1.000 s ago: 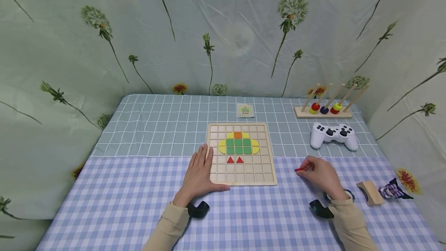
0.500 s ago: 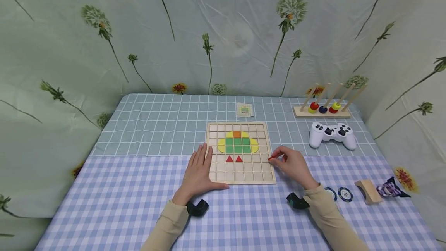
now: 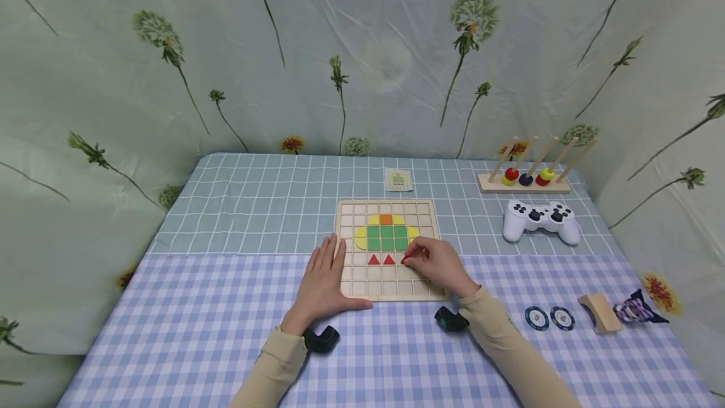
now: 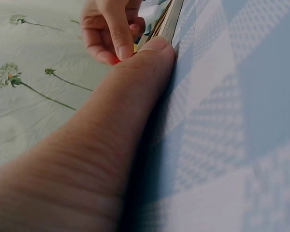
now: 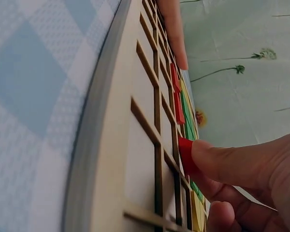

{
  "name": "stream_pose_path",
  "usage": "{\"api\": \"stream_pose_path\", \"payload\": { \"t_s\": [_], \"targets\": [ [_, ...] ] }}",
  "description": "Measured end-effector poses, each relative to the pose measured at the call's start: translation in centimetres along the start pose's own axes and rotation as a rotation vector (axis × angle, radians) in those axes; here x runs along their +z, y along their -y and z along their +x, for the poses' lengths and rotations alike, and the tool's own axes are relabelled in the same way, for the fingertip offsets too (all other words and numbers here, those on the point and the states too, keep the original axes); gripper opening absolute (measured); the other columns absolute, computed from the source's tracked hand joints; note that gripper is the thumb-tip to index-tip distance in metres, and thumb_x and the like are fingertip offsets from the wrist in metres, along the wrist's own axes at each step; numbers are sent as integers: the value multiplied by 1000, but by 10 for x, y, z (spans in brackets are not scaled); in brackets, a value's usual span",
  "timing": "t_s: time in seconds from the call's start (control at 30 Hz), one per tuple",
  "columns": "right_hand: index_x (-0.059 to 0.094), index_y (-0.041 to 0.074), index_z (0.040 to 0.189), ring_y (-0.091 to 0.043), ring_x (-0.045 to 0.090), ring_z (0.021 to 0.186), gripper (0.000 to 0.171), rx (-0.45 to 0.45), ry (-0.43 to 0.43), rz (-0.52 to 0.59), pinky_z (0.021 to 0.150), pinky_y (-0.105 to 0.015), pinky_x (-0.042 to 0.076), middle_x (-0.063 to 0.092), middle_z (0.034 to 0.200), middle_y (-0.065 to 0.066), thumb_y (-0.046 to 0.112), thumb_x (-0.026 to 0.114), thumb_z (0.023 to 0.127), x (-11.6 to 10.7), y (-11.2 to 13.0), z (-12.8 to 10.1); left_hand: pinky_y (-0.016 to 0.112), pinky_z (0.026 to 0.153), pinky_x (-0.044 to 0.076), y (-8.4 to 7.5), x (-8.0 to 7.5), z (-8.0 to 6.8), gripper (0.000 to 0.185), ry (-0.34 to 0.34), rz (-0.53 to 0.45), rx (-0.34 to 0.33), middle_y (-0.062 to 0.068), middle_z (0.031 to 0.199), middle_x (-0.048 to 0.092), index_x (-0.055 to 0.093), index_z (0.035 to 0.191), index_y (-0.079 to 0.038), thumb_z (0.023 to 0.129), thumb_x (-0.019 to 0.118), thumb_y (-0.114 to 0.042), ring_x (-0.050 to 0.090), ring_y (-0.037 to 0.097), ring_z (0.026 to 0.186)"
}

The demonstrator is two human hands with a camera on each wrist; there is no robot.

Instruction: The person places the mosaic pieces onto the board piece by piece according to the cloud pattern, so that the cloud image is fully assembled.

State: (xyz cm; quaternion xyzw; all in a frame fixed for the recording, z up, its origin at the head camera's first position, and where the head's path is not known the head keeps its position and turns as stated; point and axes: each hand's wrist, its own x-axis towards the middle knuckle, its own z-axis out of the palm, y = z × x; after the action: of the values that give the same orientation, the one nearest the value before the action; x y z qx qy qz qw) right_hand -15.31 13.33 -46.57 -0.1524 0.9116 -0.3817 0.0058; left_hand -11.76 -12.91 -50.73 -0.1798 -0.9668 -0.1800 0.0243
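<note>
Moving left from the desk's checked cloth, the right hand (image 3: 438, 264) had reached the wooden grid board (image 3: 387, 288), its grip pinching a red triangle (image 5: 185, 153) beside two others. Left hand (image 3: 323, 279) lay flat on the board's edge, fingers straight.

Your right hand (image 3: 438, 266) is no longer out on the cloth to the right: it has crossed onto the board (image 3: 345, 250), carrying the red piece (image 3: 404, 260) it pinches. That piece now sits at a cell just right of the two red triangles (image 3: 381, 259). With your hand gone from there, two chips (image 3: 548, 318) show on the cloth.
</note>
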Motion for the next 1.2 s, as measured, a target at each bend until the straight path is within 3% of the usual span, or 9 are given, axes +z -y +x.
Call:
{"api": "stream_pose_path", "payload": {
  "t_s": [0.43, 0.87, 1.2],
  "targets": [
    [71, 12, 78, -12, 45, 57, 6, 62, 23, -5, 53, -26, 38, 60, 70, 7, 11, 77, 80, 8, 3, 7, 44, 114, 7, 0, -2, -3, 131, -23, 11, 14, 19, 156, 8, 15, 151, 0, 59, 64, -80, 2, 30, 143],
    [71, 16, 75, -10, 49, 62, 8, 65, 38, -43, 60, -29, 41, 57, 67, 9, 12, 76, 82, 6, 3, 4, 45, 114, 7, -3, -2, -3, 131, -12, -8, 13, 19, 156, 8, 15, 151, 0, 60, 65, -80, 2, 30, 143],
    [72, 10, 80, -12, 49, 63, 4, 27, -40, -6, 58, -28, 42, 57, 70, 7, 12, 75, 80, -5, -2, -2, 45, 113, 8, -2, -1, -6, 131, -22, 1, 13, 19, 156, 10, 16, 151, 0, 60, 64, -81, 3, 31, 143]
  ]
}}
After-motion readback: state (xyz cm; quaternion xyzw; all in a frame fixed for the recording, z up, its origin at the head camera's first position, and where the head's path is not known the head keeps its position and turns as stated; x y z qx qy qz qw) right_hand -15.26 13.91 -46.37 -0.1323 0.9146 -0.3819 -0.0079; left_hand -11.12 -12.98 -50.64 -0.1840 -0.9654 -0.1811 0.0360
